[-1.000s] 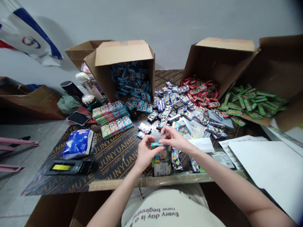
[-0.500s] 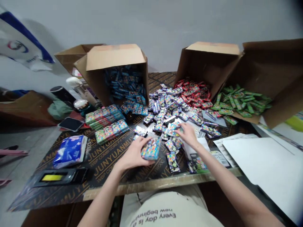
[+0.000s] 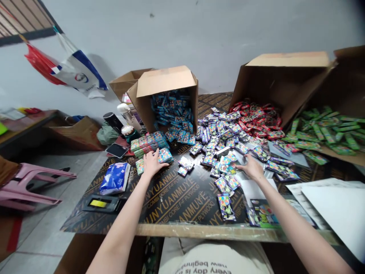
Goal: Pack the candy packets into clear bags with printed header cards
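Neat packs (image 3: 165, 155) under the left grip (image 3: 154, 164) look done, though I can't tell if it's holding any, and loose packs (image 3: 223, 185) beside the spread, empty right grip (image 3: 252, 167) seem left.

Head camera: on the person's head, looking forward and down
Bottom edge: the cream cloth shirt with dark printed words (image 3: 219, 260), very close
Middle: the flat black wooden table top with gold letters (image 3: 176, 199), near
Top: the plain pale grey wall (image 3: 216, 45), farther off
Left side: the pink plastic stool (image 3: 42, 170), lower down
Right edge: cuts off the open brown cardboard box (image 3: 345, 83)
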{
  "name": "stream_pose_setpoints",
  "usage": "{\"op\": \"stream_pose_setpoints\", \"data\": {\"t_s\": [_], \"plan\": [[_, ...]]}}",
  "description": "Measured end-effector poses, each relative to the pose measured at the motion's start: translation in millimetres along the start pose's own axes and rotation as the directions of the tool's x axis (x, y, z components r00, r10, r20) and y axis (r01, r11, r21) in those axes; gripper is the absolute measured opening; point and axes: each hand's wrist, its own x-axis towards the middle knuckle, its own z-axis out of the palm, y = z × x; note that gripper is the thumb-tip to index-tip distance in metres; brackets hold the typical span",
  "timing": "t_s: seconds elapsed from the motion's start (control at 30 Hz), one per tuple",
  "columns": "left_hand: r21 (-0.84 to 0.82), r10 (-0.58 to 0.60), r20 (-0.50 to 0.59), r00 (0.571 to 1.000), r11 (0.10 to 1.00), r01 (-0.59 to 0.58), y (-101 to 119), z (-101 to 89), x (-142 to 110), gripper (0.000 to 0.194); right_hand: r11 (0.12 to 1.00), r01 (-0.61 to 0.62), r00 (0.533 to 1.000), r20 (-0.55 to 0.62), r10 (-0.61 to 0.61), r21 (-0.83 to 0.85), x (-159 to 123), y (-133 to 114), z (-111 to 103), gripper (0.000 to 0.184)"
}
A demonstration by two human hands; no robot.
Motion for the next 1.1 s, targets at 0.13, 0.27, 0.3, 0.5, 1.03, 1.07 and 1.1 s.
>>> {"op": "stream_pose_setpoints", "data": {"t_s": [0.13, 0.27, 0.3, 0.5, 1.03, 1.07, 1.1], "plan": [[-0.007, 0.043, -0.066, 0.997, 0.999, -0.043, -5, 9.0, -10, 0.069, 0.999, 0.000, 0.999, -0.034, -0.001, -0.033, -14, -13, -5, 0.077], [-0.010, 0.140, -0.074, 0.987, 0.990, -0.141, -11, 16.0, -11, 0.051, 0.994, 0.018, 0.998, -0.060, -0.025, -0.111, -22, -31, -9, 0.093], [-0.002, 0.155, -0.084, 0.984, 0.988, -0.155, -11, 17.0, -11, 0.053, 0.995, 0.004, 0.999, -0.053, -0.009, -0.098, -20, -31, -9, 0.094], [0.015, 0.151, -0.098, 0.984, 0.988, -0.151, -5, 14.2, -12, 0.053, 0.959, -0.032, 0.998, -0.039, 0.045, 0.282, -3, -8, -5, 0.079], [-0.872, 0.076, 0.022, 0.997, 0.490, -0.018, 88, -43.5, -50, 0.063, 0.574, 0.231, 0.806, -0.485, 0.340, 0.786, -16, -43, -75, 0.036], [-0.936, 0.133, 0.090, 0.987, 0.349, 0.038, 99, -51.3, -51, 0.065, 0.499, 0.266, 0.829, -0.460, 0.319, 0.825, -27, -58, -79, 0.033], [-0.974, 0.209, 0.141, 0.968, 0.204, 0.098, 111, -59.1, -52, 0.067, 0.357, 0.294, 0.873, -0.401, 0.277, 0.887, -39, -74, -82, 0.031]]}}
